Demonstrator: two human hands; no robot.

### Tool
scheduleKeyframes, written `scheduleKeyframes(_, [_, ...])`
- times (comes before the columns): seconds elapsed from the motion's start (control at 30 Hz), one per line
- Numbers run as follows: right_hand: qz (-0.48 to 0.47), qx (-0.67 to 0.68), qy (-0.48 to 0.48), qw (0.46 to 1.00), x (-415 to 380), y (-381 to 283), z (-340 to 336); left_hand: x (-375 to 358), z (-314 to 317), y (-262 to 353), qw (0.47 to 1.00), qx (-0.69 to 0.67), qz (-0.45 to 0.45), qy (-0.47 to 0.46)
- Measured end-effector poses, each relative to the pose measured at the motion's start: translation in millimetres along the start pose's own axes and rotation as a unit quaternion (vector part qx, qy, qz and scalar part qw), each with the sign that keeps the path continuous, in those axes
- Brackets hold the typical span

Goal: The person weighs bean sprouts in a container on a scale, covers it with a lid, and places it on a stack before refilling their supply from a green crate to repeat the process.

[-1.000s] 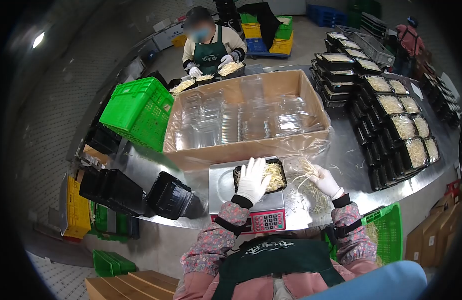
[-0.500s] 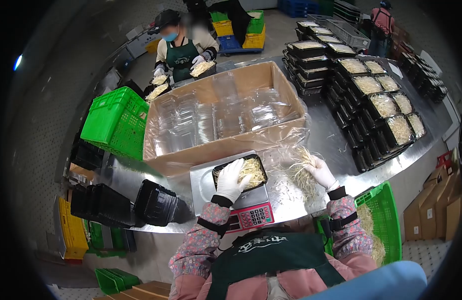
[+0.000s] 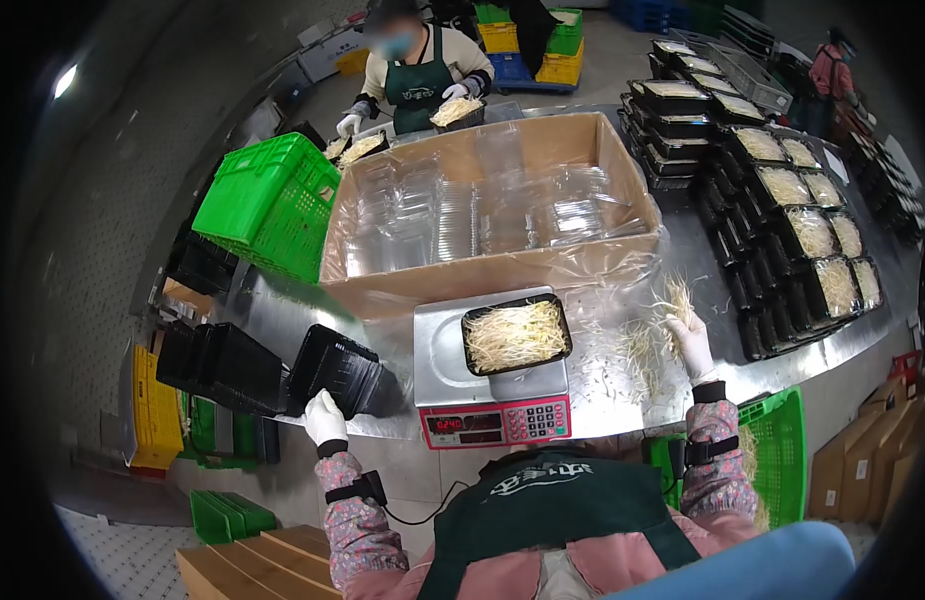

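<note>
A black tray filled with bean sprouts [image 3: 517, 335] rests on the digital scale [image 3: 437, 385], whose red digits are lit. My left hand [image 3: 325, 418], in a white glove, is closed at the near edge of a stack of black plastic trays [image 3: 334, 365] left of the scale; its fingertips are partly hidden there. To the right of the scale, my right hand [image 3: 690, 345], also gloved, grips a small bunch of bean sprouts [image 3: 674, 298]. Loose sprouts [image 3: 637, 350] lie scattered on the metal table beside it.
A cardboard box [image 3: 492, 280] of clear lids stands behind the scale. Filled trays [image 3: 782, 190] are stacked at right. More black trays [image 3: 222, 365] and a green crate [image 3: 267, 205] are at left. Another green crate [image 3: 782, 450] holds sprouts. A co-worker [image 3: 419, 75] handles trays across the table.
My left hand has left the sprouts in the tray on the scale and moved left to the black tray stack. My right hand still holds sprouts. The view has shifted.
</note>
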State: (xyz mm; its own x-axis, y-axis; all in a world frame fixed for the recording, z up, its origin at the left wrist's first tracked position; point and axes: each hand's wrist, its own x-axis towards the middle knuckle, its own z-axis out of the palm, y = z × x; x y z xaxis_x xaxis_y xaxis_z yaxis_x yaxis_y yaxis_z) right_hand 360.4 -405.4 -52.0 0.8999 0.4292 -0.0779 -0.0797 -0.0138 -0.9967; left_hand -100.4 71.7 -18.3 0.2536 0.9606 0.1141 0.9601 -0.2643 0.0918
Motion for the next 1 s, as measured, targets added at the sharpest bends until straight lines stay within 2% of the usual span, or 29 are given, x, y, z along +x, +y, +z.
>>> scheduleKeyframes(0.1, [0.022,0.024,-0.018,0.999,2.6,-10.1,8.4,-4.7,-2.6,0.8,0.999,-0.045,0.014,-0.008])
scheduleKeyframes(0.17, [-0.039,0.021,-0.003,0.999,1.2,-19.0,15.9,-1.1,13.0,-9.0,0.947,-0.299,0.114,0.035])
scheduleKeyframes(0.2, [-0.030,0.008,0.005,1.000,-4.4,-32.2,19.1,1.4,18.5,-14.7,0.958,-0.263,0.116,0.025])
scheduleKeyframes(0.23, [-0.009,0.019,0.012,1.000,-3.1,-26.6,13.8,0.6,12.2,-12.4,0.980,-0.171,0.104,0.005])
scheduleKeyframes(0.3, [0.015,0.041,0.019,0.999,-3.0,-13.0,-0.7,1.0,6.6,-10.6,0.983,-0.147,0.107,0.014])
scheduleKeyframes(0.37, [-0.017,0.074,0.050,0.996,-6.8,-14.6,-5.9,0.3,1.4,-5.3,0.991,-0.053,0.111,0.043])
scheduleKeyframes(0.43, [-0.018,0.058,0.057,0.996,-10.8,-11.9,-20.2,2.6,-6.6,0.6,0.994,-0.053,0.080,0.053])
scheduleKeyframes(0.5, [-0.015,0.123,0.066,0.990,-17.3,-13.0,-29.2,9.6,-10.6,4.5,0.993,-0.077,0.056,0.072])
scheduleKeyframes(0.53, [-0.045,0.113,0.091,0.988,-18.1,-10.5,-33.4,8.6,-16.4,10.9,0.993,-0.076,0.057,0.074])
scheduleKeyframes(0.6, [-0.031,0.110,0.100,0.988,-27.6,-18.8,-41.2,4.1,-31.1,31.5,0.986,-0.031,0.066,0.147])
scheduleKeyframes(0.63, [-0.017,0.105,0.107,0.989,-32.6,-25.4,-44.5,2.7,-35.5,38.3,0.986,-0.031,0.067,0.149])
scheduleKeyframes(0.7, [-0.014,0.107,0.107,0.988,-39.7,-37.0,-48.5,3.0,-46.2,51.1,0.935,-0.120,0.152,0.297])
scheduleKeyframes(0.8, [-0.029,0.103,0.112,0.988,-42.0,-53.6,-50.6,-22.2,-96.8,119.4,0.847,-0.199,0.300,0.391])
scheduleKeyframes(0.87, [-0.083,0.107,0.121,0.983,-41.8,-72.2,-43.2,-62.4,-131.0,188.2,0.798,-0.318,0.387,0.335])
scheduleKeyframes(0.9, [-0.129,0.086,0.124,0.980,-39.5,-76.9,-40.6,-80.3,-140.1,217.7,0.769,-0.338,0.463,0.285])
scheduleKeyframes(0.93, [-0.144,0.096,0.131,0.976,-42.0,-91.1,-29.8,-100.3,-130.0,242.5,0.750,-0.377,0.501,0.209])
scheduleKeyframes(0.97, [-0.160,0.107,0.137,0.972,-46.8,-109.5,-17.9,-116.8,-122.1,265.0,0.718,-0.335,0.589,0.156])
scheduleKeyframes(1.0, [-0.145,0.096,0.135,0.975,-52.0,-121.1,-12.6,-139.6,-113.7,293.2,0.666,-0.382,0.626,0.137])
